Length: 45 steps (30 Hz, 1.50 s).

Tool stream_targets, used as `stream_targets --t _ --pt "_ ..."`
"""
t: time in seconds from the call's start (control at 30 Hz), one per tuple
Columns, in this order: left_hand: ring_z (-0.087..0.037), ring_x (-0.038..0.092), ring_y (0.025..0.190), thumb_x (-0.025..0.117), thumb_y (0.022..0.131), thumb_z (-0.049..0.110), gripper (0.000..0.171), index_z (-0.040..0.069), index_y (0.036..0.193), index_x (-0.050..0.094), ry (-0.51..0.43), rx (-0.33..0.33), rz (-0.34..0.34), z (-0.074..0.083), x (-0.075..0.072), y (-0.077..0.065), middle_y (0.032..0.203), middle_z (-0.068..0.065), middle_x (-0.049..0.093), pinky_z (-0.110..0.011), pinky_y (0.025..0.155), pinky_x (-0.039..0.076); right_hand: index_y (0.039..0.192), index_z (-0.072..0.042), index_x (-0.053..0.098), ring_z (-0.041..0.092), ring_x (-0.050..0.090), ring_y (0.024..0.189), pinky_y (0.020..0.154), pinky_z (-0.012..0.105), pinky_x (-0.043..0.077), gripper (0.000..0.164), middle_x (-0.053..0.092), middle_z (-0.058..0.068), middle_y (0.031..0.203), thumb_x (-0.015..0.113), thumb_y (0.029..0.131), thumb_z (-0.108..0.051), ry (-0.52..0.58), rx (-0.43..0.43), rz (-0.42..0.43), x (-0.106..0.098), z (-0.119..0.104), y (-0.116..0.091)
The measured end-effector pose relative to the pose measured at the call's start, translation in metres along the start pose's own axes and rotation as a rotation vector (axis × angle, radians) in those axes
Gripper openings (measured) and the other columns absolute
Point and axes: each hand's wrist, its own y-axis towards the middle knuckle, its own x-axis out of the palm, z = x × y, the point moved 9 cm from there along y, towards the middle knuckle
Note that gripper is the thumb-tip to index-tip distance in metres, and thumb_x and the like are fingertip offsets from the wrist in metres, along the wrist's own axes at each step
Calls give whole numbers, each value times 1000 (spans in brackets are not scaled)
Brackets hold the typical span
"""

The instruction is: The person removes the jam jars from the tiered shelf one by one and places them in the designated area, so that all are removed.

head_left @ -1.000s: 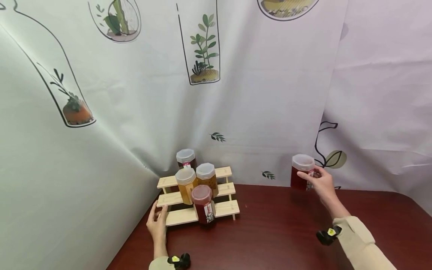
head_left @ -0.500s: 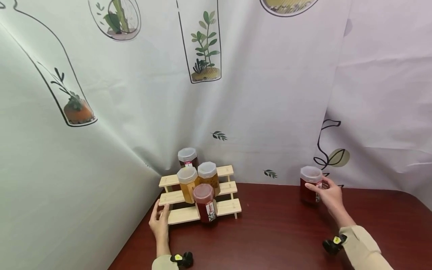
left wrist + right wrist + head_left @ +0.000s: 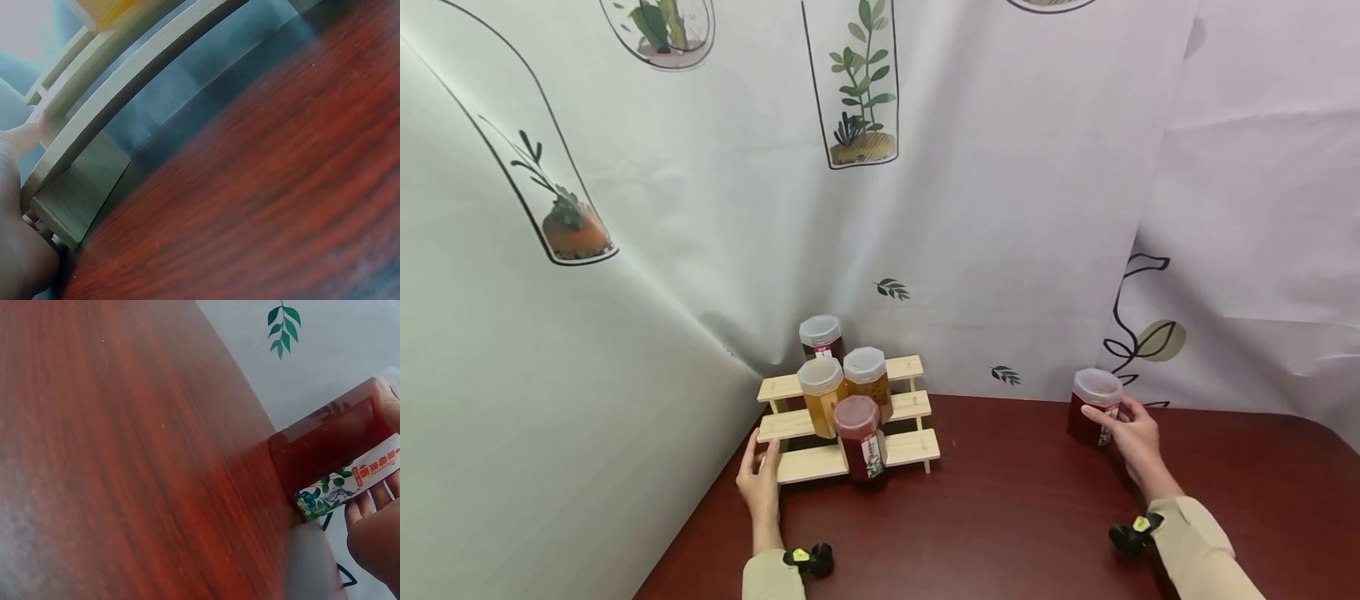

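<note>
Wooden three-tier rack [image 3: 811, 465] stood at the left, bearing four lidded jars [image 3: 822, 402]: a dark one farthest, two amber ones midway, a red one nearest. Another red jar [image 3: 1086, 423] was upright at the far right, held between the thumb and fingers of the right hand [image 3: 1134, 439]; the left hand [image 3: 759, 479] gripped the rack's left end.

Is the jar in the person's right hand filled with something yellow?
No, in the head view the right hand grips a dark red jar, while the yellow jar stands on the wooden rack.
</note>
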Motion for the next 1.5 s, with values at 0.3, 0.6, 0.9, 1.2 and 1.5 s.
stream_targets --t 0.3,0.6,0.9,1.2,1.5 --pt "4 44 69 70 90 14 46 5 134 59 14 7 0 -3 -3 -1 72 12 50 -8 60 38 157 -5 14 32 33 140 104 32 38 91 30 22 157 68 90 -37 -24 2 -64 4 -6 -2" --pt "4 44 70 71 90 16 49 5 135 58 -8 -18 -11 0 -1 0 74 11 50 -8 61 39 157 -7 11 32 25 146 113 30 33 89 20 19 161 64 93 -35 21 -40 -113 0 -16 -1" --pt "1 46 70 68 90 7 49 -4 135 54 -48 -38 -41 26 -2 -13 74 5 52 -8 61 41 157 -5 4 37 11 150 120 51 17 90 9 19 163 62 95 -35 20 -230 -149 -7 -63 -5" --pt "0 46 69 67 90 7 48 -3 135 54 -44 -33 -35 31 -6 -15 74 3 51 -9 61 40 158 -9 7 33 10 151 115 27 31 90 12 14 164 64 94 -36 4 -332 -199 10 -112 -11" --pt "1 46 68 67 91 7 46 -3 135 55 -33 -23 -47 32 -2 -13 73 4 50 -9 60 40 156 -3 13 35 15 150 122 48 14 89 19 18 161 68 92 -31 46 -409 -240 58 -162 -20"
